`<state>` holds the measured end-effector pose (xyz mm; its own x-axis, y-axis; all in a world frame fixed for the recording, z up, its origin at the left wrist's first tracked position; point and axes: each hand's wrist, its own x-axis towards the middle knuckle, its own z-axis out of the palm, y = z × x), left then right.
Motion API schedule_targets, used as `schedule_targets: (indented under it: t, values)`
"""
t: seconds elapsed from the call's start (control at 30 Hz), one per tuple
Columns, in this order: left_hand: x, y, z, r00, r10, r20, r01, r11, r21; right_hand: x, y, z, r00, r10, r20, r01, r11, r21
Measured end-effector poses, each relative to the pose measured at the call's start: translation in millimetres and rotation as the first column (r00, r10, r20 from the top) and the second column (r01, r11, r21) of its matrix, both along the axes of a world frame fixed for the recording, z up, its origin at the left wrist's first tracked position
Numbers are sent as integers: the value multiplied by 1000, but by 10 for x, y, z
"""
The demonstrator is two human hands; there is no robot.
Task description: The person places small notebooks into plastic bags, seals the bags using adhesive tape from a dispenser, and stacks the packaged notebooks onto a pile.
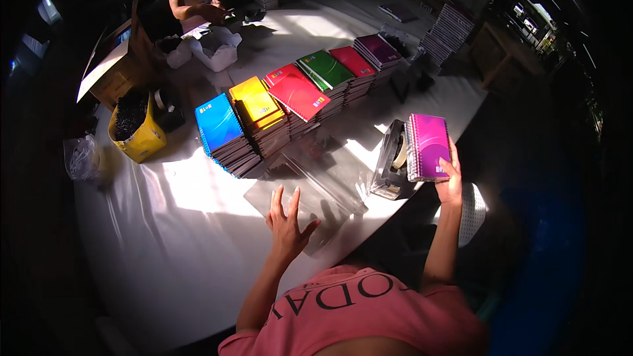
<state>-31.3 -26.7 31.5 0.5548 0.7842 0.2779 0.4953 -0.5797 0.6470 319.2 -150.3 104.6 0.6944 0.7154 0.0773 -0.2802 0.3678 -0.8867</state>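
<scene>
Mid-step in packing: picking a purple spiral notebook while reaching for a clear plastic sleeve. Right hand gripping the notebook's lower right corner, holding it up beside the tape dispenser at the white table edge. Left hand open, fingers spread, resting on or just above the sleeve, hard to tell which. Notebook upright, long axis running near to far, spiral at left. Next, probably: opening the sleeve, aligning a short edge.
</scene>
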Motion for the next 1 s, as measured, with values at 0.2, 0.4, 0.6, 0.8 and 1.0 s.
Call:
schedule_targets:
  t: [0.2, 0.4, 0.6, 0.8, 1.0]
  values:
    - [-168, 209, 18, 911, 413, 22, -413, 911, -12, 1703, 201, -423, 985, 52, 167, -1, 957, -291]
    - [-400, 976, 546, 631, 736, 246, -723, 672, -156, 2387, 700, -684, 748, 368, 552, 332, 512, -792]
    - [-447, 2025, 806, 668, 703, -245, -744, 619, -251, 1036, 1605, 51, 755, 98, 649, 62, 974, -219]
    - [-291, 2079, 772, 645, 748, -159, -758, 653, -3, -826, 2231, 460, 240, 432, 869, -295, 886, -359]
    - [-583, 2017, 991, 683, 517, 516, -296, 842, -452, -1113, 2610, 134, -395, 500, 770, 197, 865, -461]
